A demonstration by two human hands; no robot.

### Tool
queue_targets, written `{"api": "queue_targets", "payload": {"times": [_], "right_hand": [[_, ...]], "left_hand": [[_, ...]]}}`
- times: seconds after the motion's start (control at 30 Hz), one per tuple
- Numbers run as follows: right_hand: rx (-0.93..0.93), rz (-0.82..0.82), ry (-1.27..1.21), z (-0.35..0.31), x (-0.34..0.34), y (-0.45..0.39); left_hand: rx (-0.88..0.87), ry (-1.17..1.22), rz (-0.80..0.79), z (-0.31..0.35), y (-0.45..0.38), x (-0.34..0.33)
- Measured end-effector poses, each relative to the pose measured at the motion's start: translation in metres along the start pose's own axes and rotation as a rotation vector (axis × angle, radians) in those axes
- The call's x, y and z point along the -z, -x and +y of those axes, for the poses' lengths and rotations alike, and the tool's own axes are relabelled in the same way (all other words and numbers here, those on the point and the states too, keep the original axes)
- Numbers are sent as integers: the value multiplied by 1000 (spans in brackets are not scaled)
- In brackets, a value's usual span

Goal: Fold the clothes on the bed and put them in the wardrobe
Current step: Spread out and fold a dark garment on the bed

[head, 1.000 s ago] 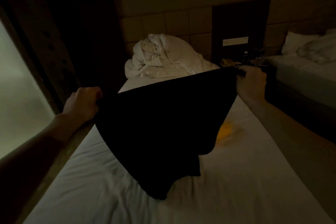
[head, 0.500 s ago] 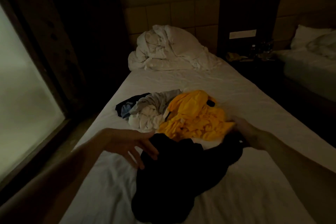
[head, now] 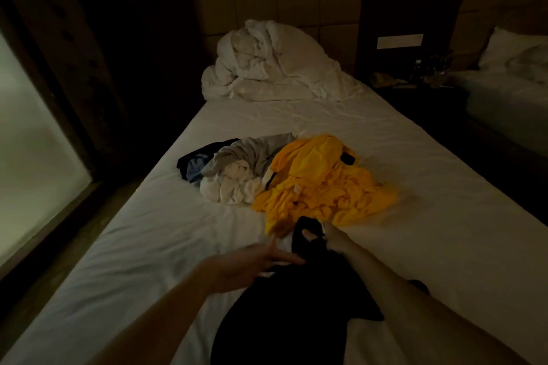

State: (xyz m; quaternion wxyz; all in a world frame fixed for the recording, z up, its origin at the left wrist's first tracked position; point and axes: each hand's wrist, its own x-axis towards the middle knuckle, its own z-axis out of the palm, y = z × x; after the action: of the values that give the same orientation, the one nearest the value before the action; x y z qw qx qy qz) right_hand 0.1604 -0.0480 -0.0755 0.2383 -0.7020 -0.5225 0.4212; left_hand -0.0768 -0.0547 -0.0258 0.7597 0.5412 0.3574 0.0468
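**Black garment laid out on the bed, both hands at its far edge**

A black garment (head: 296, 305) was spread in a crumpled heap on the near part of the white-sheeted bed (head: 133, 246). Its far end was gripped by the right hand (head: 323, 237), whose fingers were curled into the dark cloth; part of the hand was hidden by the fabric. The left hand (head: 255, 258) was held flat, fingers straight and extended, their tips resting on or just above the garment's edge; contact could not be told for certain in the dim light. Nothing was held by it.

Just beyond the hands, a yellow garment (head: 320, 184) was seen crumpled, touching the black one's far end. Beside it to the left, a white garment (head: 234, 184), a grey garment (head: 252, 151) and a dark blue garment (head: 195, 163) were piled together. A bundled white duvet (head: 272, 62) was heaped at the head of the bed. A second bed (head: 510, 89) stood at the right, well apart.
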Motion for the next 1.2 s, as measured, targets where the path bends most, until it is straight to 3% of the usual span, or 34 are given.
{"api": "queue_targets", "payload": {"times": [0.07,0.13,0.2,0.27,0.3,0.4,0.5,0.53,0.6,0.67,0.73,0.87,0.97,1.03,1.07,1.17,1.2], "right_hand": [[-73,-72,58,11,-8,-7],[-32,-78,-62,4,-10,0],[16,83,-377,-23,-3,16],[38,222,-597,-56,11,32],[43,260,-634,-69,20,37],[140,313,-826,-102,46,59],[294,217,-1082,-108,73,78],[328,205,-1048,-107,79,85],[396,286,-841,-101,85,88],[464,378,-683,-100,84,96],[520,462,-534,-101,81,102],[568,641,-295,-98,87,107],[588,692,-277,-105,90,117],[608,716,-297,-116,89,124],[618,693,-296,-124,86,127],[705,508,-273,-148,72,136],[735,450,-267,-153,68,139]], "left_hand": [[-23,91,95,-1,-3,11],[-22,-121,235,-9,-10,14],[62,-323,102,-17,-16,0],[6,-339,-38,-20,-21,-17],[-53,-336,-22,-15,-20,-24],[-263,-248,240,14,-7,-26],[-509,-19,557,46,15,-17],[-605,-26,660,56,24,-14],[-734,-264,858,70,37,-7],[-762,-554,1032,80,43,0],[-766,-693,1151,87,47,6],[-754,-639,1318,100,64,3],[-563,-651,1422,107,69,2],[-403,-763,1365,107,64,-4],[-433,-821,1264,107,59,-12],[-666,-819,693,113,43,-56],[-708,-826,617,115,37,-67]]}}
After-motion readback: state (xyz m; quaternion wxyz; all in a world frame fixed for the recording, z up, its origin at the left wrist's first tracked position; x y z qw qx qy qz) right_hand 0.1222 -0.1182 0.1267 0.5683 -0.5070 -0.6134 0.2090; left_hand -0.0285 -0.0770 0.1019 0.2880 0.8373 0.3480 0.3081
